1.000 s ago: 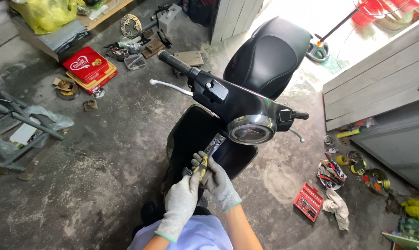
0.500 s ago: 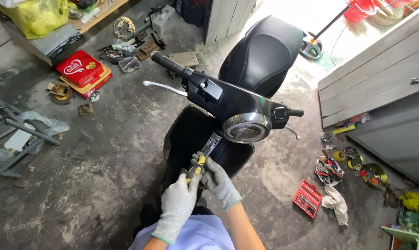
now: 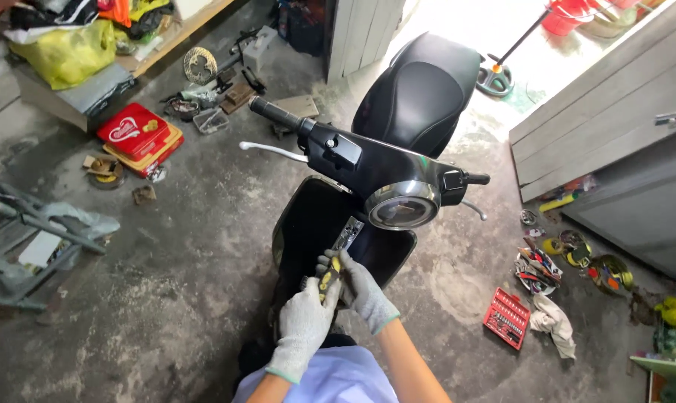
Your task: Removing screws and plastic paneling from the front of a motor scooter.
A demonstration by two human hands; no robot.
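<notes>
Concrete floor [image 3: 166, 298]; gloved hands, probably screwdriver [image 3: 329, 277].

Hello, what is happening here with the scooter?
A person in grey gloves stands at the front of a black scooter. The left hand and right hand both grip a yellow-and-black screwdriver against the front panel, below the headlight. A red socket set lies on the floor.

Both gloved hands, left hand [image 3: 305, 322] and right hand [image 3: 360, 287], grip yellow-black tool [image 3: 329, 275] against black scooter [image 3: 368, 172].
</notes>
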